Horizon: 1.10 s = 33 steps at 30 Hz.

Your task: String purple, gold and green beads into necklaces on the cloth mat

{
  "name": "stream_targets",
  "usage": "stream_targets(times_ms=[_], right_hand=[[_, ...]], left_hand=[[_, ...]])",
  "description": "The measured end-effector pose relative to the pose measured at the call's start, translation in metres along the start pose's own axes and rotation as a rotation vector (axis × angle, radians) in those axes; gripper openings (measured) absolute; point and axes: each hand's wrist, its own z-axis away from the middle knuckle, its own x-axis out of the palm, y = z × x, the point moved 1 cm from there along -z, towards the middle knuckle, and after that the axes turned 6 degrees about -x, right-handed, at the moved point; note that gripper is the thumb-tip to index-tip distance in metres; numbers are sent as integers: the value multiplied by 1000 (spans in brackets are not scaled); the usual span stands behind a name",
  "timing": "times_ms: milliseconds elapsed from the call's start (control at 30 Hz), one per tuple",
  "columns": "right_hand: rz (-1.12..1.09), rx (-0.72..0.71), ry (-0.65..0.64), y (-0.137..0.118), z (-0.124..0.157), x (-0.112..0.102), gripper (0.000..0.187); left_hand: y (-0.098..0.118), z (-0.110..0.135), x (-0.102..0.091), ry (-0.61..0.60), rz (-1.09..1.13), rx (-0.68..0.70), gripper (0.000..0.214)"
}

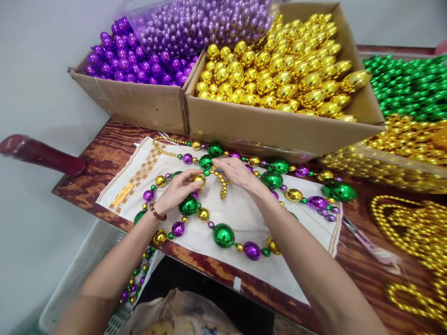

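Found left hand (180,187) at mid-frame, thumb and fingers curved about a gold bead (199,179); could not confirm a pinch. Found right hand (234,171) just right of it, fingers pressed together beside a green bead (206,161); could not see their underside or any grip. Noted bead strands (223,235) looped across centre on white cloth (244,215), partly hidden by forearms (296,232). Observed gold strands (415,223) cut off at right edge. Recorded cardboard box (272,126) close above the strands, open cloth below the right hand, bare table (101,152) at left.
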Motion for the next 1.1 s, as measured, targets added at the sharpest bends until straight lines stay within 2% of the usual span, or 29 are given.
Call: stream_targets(times_ms=[167, 500, 800, 1100], right_hand=[[39, -79, -48, -6, -4, -5, 53], [120, -75, -64, -9, -4, -10, 46], [213, -85, -85, -9, -2, -16, 50], [382, -159, -125, -12, -4, -24, 53]], left_hand=[[-3, -2, -2, -12, 49, -50, 38], [-3, -3, -4, -33, 71, -56, 34], [-4, -4, -4, -24, 91, -64, 34], [1, -4, -2, -14, 82, -85, 35]])
